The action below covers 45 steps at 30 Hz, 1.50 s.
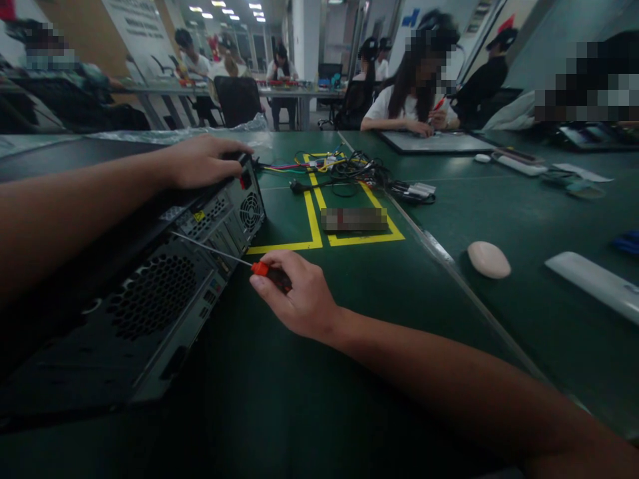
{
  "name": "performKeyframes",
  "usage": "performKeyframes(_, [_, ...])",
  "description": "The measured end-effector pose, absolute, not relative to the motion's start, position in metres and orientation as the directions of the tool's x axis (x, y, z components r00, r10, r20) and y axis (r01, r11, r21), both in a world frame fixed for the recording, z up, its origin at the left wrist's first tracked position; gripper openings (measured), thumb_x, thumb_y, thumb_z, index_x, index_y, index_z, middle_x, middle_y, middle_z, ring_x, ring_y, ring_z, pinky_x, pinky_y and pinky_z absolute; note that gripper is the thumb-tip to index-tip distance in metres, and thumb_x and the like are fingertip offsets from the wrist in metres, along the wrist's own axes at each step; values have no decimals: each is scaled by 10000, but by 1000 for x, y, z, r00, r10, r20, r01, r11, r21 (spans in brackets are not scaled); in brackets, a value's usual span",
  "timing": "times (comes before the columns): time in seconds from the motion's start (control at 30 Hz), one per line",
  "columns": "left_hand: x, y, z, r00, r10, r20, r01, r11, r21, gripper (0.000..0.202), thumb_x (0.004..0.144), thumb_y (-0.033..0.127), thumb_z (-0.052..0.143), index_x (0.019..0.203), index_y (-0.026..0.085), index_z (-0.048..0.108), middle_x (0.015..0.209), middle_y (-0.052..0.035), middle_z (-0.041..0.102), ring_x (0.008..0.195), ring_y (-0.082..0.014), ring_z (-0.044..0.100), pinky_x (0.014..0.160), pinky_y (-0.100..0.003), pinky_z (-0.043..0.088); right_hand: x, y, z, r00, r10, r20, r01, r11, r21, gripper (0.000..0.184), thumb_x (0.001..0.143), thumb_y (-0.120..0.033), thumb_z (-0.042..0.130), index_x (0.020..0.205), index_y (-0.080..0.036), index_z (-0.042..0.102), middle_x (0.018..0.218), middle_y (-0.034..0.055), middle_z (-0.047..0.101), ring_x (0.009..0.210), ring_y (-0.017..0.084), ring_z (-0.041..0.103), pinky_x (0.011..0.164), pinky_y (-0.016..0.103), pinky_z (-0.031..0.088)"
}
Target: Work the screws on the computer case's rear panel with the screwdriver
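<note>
A black desktop computer case [164, 332] lies on the green table at the left, its metal back panel with vents and ports turned toward the right. My left hand [207, 159] rests over the top of the case near its far corner, palm down, fingers stretched across the edge. In my right hand [299, 293] is a screwdriver [260, 268] with an orange and black handle, gripped between thumb and fingers. Its long thin shaft points left, and the tip meets the back panel near the upper edge. Whether a screw sits under the tip is too small to tell.
Beyond the case lies a tangle of black cables [357, 169] near yellow tape [313, 219] marks. A blurred dark box [354, 219] sits inside the tape. A pale mouse [488, 259] and a white bar-shaped object [594, 283] lie to the right. A person [414, 93] works across the table.
</note>
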<state>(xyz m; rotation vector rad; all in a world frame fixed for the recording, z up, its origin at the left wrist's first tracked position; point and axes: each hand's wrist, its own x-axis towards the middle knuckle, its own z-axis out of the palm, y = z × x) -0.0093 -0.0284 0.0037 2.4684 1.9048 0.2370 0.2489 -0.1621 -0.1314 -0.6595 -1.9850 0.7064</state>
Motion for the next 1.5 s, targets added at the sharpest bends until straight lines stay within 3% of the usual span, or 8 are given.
performKeyframes(0.3, [-13, -24, 4, 253, 962, 97, 960, -263, 97, 751, 937, 562, 465, 1578, 178, 537, 1453, -87, 647, 1264, -340, 580, 1179, -506, 406, 248, -161, -129, -476, 665, 575, 165, 710, -685, 284, 1094, -456, 514, 1138, -217, 661, 1106, 62, 748, 1034, 197, 710, 946, 350, 556])
performKeyframes(0.5, [-12, -27, 4, 246, 964, 101, 963, -255, 89, 737, 957, 547, 453, 1589, 175, 522, 1422, -88, 651, 1258, -332, 579, 1173, -514, 409, 247, -161, -132, -469, 690, 552, 166, 683, -712, 300, 1000, -434, 667, 1216, -245, 577, 1092, 22, 729, 955, 177, 720, 892, 322, 573])
performKeyframes(0.63, [-13, -26, 3, 254, 961, 109, 961, -264, 88, 737, 947, 534, 446, 1579, 166, 535, 1405, -100, 655, 1258, -338, 590, 1161, -510, 414, 246, -159, -134, -471, 649, 597, 138, 723, -677, 178, 1030, -368, 611, 1140, -231, 580, 1067, 25, 719, 956, 174, 716, 870, 316, 567])
performKeyframes(0.8, [-15, -21, 2, 256, 960, 112, 960, -266, 83, 801, 909, 605, 436, 1573, 173, 552, 1383, -109, 655, 1244, -339, 611, 1152, -478, 423, 246, -157, -136, -459, 625, 631, 121, 748, -652, 196, 1034, -384, 616, 1134, -218, 591, 1061, 34, 722, 960, 177, 718, 865, 315, 564])
performKeyframes(1.5, [-16, -20, 1, 299, 947, 118, 947, -310, 84, 806, 896, 586, 413, 1558, 150, 560, 1336, -127, 673, 1202, -336, 627, 1102, -474, 445, 247, -159, -133, -465, 667, 582, 139, 704, -696, 211, 1020, -404, 635, 1133, -230, 599, 1047, 29, 731, 930, 179, 718, 842, 320, 566])
